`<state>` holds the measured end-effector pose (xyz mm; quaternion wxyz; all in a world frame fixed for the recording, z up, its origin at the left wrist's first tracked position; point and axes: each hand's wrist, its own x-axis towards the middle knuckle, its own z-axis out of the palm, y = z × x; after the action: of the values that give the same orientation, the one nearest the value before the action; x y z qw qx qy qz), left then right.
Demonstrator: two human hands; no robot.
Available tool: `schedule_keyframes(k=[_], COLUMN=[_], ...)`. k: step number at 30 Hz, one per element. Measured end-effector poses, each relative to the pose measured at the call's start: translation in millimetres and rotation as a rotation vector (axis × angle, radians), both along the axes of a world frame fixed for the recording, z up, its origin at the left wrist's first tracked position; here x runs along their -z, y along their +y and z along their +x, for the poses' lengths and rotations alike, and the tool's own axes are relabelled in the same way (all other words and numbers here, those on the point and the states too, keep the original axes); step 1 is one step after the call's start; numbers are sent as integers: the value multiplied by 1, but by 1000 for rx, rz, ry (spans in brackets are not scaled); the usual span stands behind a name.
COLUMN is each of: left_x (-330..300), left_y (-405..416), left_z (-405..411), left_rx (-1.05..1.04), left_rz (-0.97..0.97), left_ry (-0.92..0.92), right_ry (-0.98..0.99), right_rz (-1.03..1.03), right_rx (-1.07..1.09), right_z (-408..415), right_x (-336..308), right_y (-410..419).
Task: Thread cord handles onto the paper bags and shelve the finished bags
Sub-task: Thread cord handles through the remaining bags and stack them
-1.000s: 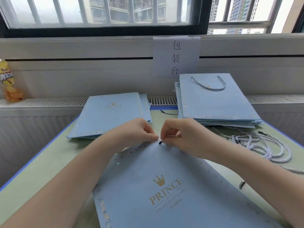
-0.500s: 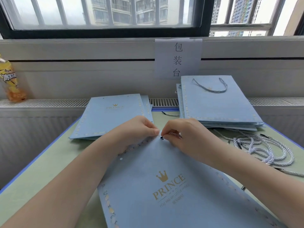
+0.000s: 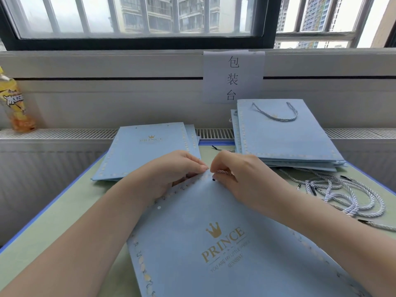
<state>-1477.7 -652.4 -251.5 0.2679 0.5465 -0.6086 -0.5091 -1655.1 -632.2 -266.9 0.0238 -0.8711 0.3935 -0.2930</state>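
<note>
Nearest the camera, a light-blue paper bag (image 3: 225, 243) printed with a gold crown and "PRINCE" lay flat on the green table (image 3: 64, 211), its top edge pointing away from the person. At that edge the left hand (image 3: 171, 174) pinched the paper, fingers curled, steadying the rim. Just beside it, the right hand (image 3: 242, 179) pinched a twisted grey-white cord (image 3: 222, 172), whose black tip (image 3: 213, 179) sat right at the bag's edge.

To do the step well, I judge, the tip should be kept short and stiff between the fingertips, aimed squarely at the punched hole, while the left hand holds the paper taut so it does not buckle.

Right of the hands, a tangle of spare cords (image 3: 342, 196) lay on the table. Farther off, a stack of bags without handles (image 3: 147, 151) sat on the left and a stack of finished bags (image 3: 285, 133) on the right, the top one showing its cord loop. Behind stood a paper sign (image 3: 233, 76) and, far left, a yellow drink bottle (image 3: 15, 103).

The hole itself was hidden by the fingers, so whether the tip had entered could not be told. The cord's other end lay under the right hand, and no shelf was in view.
</note>
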Motion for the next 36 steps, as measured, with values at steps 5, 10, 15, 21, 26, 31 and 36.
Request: schedule_keyframes(k=[5,10,15,21,26,31,36], left_x=[2,7,7,13,15,17,15], left_y=[-5,-11,-9,-7,-6,-6,-6], left_z=[6,14,12,4,5,3,2], left_rx=[40,114,168,175,257,289,284], left_rz=[108,167,211,200,248,291,278], left_ry=[130,175,180,167,147,138,98], right_ry=[-60,-171,-243,-299,-282,-275,-253], right_rz=[10,58,187,276,312,338,347], right_rx=[14,12,-27,-21,-59,-120,-140], right_z=[-2,-4,-6,-7,-10,-13,-16], right_x=[0,-1,-1,-1,-3,-6,-5], right_y=[-4,-5,-3,-6,-6,-7,-8])
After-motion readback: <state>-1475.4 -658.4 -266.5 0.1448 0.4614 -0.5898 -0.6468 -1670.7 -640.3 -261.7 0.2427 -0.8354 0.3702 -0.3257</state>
